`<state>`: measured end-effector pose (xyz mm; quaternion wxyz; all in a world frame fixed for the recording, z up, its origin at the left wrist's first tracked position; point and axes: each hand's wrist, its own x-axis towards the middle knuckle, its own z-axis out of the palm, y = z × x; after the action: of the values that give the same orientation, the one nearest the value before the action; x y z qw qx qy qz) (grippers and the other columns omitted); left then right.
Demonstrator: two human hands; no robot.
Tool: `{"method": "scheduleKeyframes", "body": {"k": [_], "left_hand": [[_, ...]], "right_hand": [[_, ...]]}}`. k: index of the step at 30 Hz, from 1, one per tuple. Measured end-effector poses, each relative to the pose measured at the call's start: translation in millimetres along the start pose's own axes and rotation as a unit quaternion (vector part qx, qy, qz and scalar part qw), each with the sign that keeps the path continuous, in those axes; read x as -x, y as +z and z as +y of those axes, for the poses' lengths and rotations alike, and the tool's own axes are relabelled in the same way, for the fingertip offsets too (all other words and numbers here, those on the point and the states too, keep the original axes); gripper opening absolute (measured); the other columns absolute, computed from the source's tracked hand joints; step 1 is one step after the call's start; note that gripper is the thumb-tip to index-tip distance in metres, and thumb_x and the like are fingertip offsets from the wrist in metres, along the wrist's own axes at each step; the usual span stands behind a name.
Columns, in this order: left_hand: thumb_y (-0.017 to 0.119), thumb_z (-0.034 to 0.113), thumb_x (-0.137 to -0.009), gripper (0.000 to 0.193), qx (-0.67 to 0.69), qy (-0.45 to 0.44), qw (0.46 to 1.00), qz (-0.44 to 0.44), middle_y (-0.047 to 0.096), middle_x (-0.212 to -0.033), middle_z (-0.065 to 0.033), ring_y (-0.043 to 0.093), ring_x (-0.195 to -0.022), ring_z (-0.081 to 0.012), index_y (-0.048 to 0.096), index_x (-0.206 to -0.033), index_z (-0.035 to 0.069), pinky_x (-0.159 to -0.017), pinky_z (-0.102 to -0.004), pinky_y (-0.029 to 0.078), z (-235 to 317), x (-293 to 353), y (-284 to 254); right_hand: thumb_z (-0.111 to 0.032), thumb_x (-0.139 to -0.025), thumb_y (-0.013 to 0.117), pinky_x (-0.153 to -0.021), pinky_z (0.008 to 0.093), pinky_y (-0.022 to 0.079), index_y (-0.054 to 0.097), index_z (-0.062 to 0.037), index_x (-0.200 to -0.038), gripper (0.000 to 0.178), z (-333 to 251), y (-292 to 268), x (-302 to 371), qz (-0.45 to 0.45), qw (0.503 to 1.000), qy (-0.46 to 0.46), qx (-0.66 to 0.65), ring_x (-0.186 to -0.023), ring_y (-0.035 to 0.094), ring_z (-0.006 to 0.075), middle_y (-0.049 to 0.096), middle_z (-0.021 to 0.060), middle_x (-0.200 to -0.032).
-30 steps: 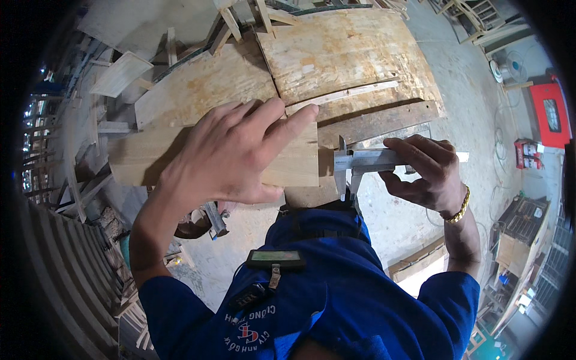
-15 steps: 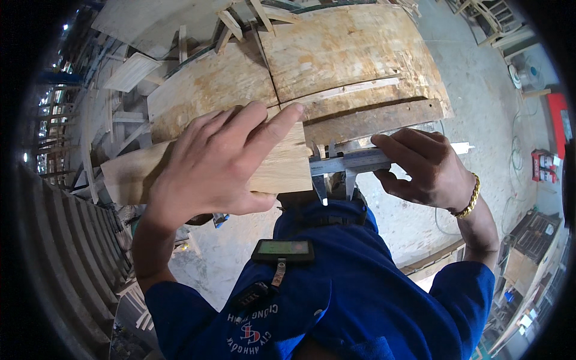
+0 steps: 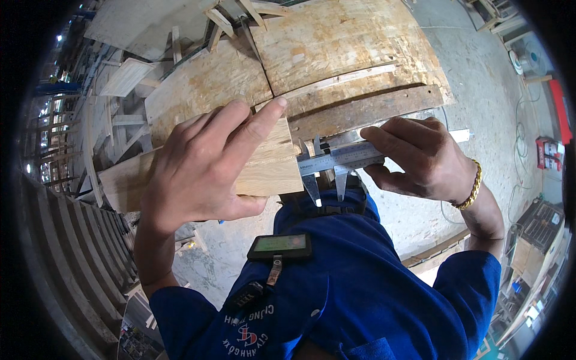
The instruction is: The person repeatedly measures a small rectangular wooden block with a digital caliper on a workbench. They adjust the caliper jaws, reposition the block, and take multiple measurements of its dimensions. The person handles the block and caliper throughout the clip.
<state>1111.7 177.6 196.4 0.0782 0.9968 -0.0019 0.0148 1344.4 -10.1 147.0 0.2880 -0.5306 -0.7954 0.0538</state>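
Note:
My left hand [image 3: 204,159] is wrapped over a pale wooden board [image 3: 273,162], its thumb on the near edge and its index finger reaching to the far edge. The board's left part runs out beneath my wrist. In my right hand [image 3: 417,156] is a metal vernier caliper [image 3: 345,161], gripped by the sliding part between thumb and fingers. The caliper's jaws stand apart, pointing toward my body, with nothing between them. Its left end is right beside the board's end; whether they touch I cannot tell. The depth rod end sticks out past my right hand.
Beyond my hands is a stained wooden worktable [image 3: 336,45] with a worn wooden strip [image 3: 372,111] along its near side. Loose wood offcuts [image 3: 127,77] are piled at the left. A corrugated grey surface [image 3: 66,258] rises at the lower left. A fan [image 3: 528,62] stands far right.
Both hands, the board and the caliper have shifted slightly left in view. The caliper is tilted a little more. Its jaws remain apart, and both grips look the same.

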Motion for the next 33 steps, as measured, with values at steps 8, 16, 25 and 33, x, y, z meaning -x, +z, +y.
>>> {"method": "scheduleKeyframes", "body": {"k": [8, 16, 25, 33], "left_hand": [[0.081, 0.023, -0.045, 0.098, 0.018, -0.029, 0.999, -0.005, 0.051, -0.099, -0.0120, 0.058, -0.078, -0.0251, 0.047, -0.135, 0.003, -0.066, -0.0367, 0.053, 1.6, 5.6, -3.5], [0.081, 0.022, -0.051, 0.095, -0.015, -0.028, 0.999, -0.028, 0.054, -0.102, -0.0130, 0.060, -0.087, -0.0276, 0.044, -0.136, 0.003, -0.074, -0.0382, 0.053, -6.8, 2.6, 6.5], [0.080, 0.015, -0.060, 0.089, 0.061, -0.195, 0.975, -0.092, 0.043, -0.135, -0.0188, 0.043, -0.123, -0.0360, 0.036, -0.137, 0.004, -0.103, -0.0410, 0.039, -135.1, -2.3, 137.2], [0.085, 0.013, -0.057, 0.093, 0.076, -0.210, 0.962, -0.155, 0.036, -0.139, -0.0237, 0.043, -0.124, -0.0381, 0.035, -0.134, 0.000, -0.103, -0.0409, 0.040, -251.3, -4.1, 258.5]], "right_hand": [[-0.016, -0.070, 0.076, -0.048, 0.0320, 0.052, 0.059, 0.0047, -0.100, 0.040, -2.2, 3.0, -3.0, 0.001, 1.000, -0.004, 0.004, -0.059, 0.060, 0.0214, 0.056, 0.0085, -0.075], [-0.013, -0.074, 0.073, -0.057, 0.0366, 0.053, 0.059, 0.0035, -0.107, 0.040, 6.8, 8.0, -0.6, -0.035, 0.995, 0.062, -0.074, -0.068, 0.063, 0.0281, 0.060, 0.0137, -0.083], [-0.017, -0.084, 0.071, -0.070, 0.0316, 0.053, 0.060, 0.0064, -0.114, 0.040, 67.9, 73.1, 59.1, 0.079, 0.909, 0.353, -0.204, -0.081, 0.068, 0.0190, 0.069, 0.0197, -0.091], [-0.024, -0.085, 0.072, -0.067, 0.0271, 0.050, 0.066, 0.0067, -0.103, 0.037, 72.9, 171.2, 82.3, 0.168, 0.807, 0.540, -0.169, -0.075, 0.061, 0.0113, 0.070, 0.0153, -0.082]]}}
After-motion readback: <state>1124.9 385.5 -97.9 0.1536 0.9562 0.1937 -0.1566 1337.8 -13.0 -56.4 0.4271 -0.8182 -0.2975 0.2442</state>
